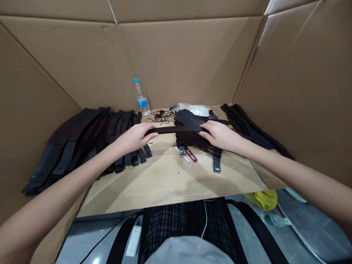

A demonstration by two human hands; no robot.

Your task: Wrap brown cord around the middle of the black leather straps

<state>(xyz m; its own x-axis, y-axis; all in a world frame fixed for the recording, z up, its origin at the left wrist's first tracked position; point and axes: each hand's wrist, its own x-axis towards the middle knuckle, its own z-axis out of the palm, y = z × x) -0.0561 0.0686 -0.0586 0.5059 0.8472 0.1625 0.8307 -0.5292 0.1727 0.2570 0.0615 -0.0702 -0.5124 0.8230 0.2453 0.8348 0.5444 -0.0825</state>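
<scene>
strap (176, 130): I see one dark strap held just above the table (165, 179), well clear of the near edge, roughly centre.
long axis: runs left-right across my view, close to level, square to both forearms.
left hand (134, 137): clenched on the strap's left end, fingers on top, thumb underneath.
right hand (220, 135): fingers laid over the strap's right end, thumb hidden; I cannot tell if it is pinched or only pressed.
which hand is nearer: neither, one hand at each end, bare span of strap between them.
under the strap: cord bundle (198, 143) sits below the right half, touching or nearly so; I cannot separate them.
black pieces (189, 119): fanned just behind the strap's right end, by the right fingertips.
red-handled tool (191, 154): flat on the table, just in front of the cord bundle, apart from both hands.
stack of straps (82, 139): left of the left hand, fanned against the cardboard wall (192, 55).
second pile (253, 128): dark straps beyond the right wrist.
water bottle (142, 97): upright at the back, behind the left hand.
</scene>
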